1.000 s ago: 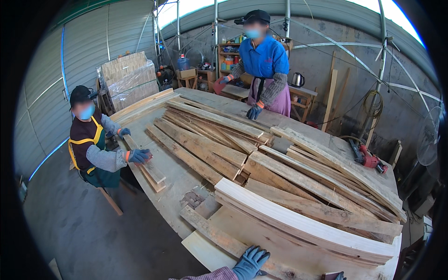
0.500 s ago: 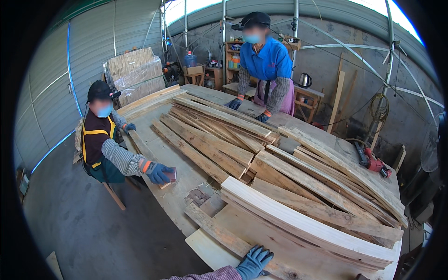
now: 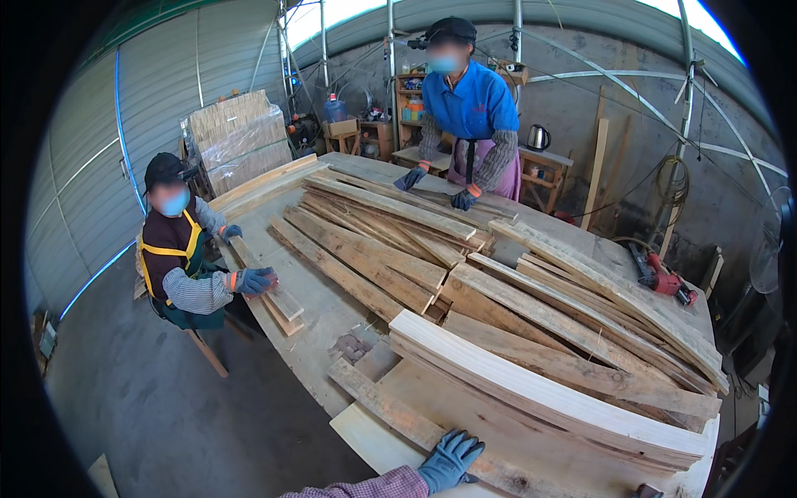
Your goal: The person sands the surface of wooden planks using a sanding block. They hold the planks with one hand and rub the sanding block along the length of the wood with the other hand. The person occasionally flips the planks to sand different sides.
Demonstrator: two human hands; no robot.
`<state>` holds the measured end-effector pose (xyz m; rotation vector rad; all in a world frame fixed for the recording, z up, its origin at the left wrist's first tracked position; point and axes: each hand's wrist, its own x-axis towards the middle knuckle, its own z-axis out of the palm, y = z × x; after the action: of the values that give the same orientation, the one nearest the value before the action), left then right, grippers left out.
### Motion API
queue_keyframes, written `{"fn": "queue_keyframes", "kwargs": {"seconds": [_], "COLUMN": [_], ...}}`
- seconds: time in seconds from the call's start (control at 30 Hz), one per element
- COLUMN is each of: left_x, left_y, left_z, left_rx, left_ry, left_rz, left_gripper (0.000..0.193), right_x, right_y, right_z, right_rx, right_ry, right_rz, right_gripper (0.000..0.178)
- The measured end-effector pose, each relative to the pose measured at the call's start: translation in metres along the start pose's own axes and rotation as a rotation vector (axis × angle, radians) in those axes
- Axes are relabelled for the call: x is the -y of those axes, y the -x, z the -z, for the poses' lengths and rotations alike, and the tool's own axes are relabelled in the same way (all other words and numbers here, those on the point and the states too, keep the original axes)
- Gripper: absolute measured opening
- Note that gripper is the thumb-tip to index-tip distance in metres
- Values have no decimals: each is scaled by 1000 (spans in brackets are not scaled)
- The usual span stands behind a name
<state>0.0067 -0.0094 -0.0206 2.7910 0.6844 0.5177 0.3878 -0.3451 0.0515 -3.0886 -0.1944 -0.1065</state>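
My left hand [image 3: 451, 461], in a blue-grey work glove with a checked sleeve behind it, lies on a rough wooden board [image 3: 390, 407] near the front edge of the table. Its fingers are stretched out flat along the wood. Close to that board, on the right, is a stack of pale planed boards [image 3: 531, 386] with even edges. A small dark object [image 3: 647, 491] shows at the lower edge beyond the hand; its kind is unclear. My right hand is outside the picture.
Weathered planks [image 3: 357, 249] cover much of the table. At the left a co-worker's gloved hand [image 3: 251, 280] presses a reddish block on a board. Across the table, another co-worker's gloved hands [image 3: 466, 197] rest on a plank. A red power tool [image 3: 664, 278] lies at the right.
The left co-worker's hand with the block has drawn back along the board toward the body. The far co-worker's hands have shifted left slightly. My left hand stays almost in place.
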Motion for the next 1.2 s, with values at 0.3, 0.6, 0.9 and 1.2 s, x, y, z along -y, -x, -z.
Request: {"fn": "queue_keyframes", "kwargs": {"seconds": [0.3,0.6,0.9,1.2], "left_x": [-6,-1,-4,-4], "left_y": [-1,-1,-3,-2], "left_z": [0,4,-1,5], "left_rx": [-16,-6,4,2], "left_ry": [0,-16,-8,-28], "left_rz": [0,-13,-12,3], "left_gripper": [84,84,83,84], "right_x": [63,61,25,65], "right_y": [58,59,14,98], "right_z": [-2,-2,3,1], "right_rx": [-16,4,-45,-82], "right_ry": [12,104,26,51], "right_rz": [263,263,88,494], "right_gripper": [92,89,71,92]}}
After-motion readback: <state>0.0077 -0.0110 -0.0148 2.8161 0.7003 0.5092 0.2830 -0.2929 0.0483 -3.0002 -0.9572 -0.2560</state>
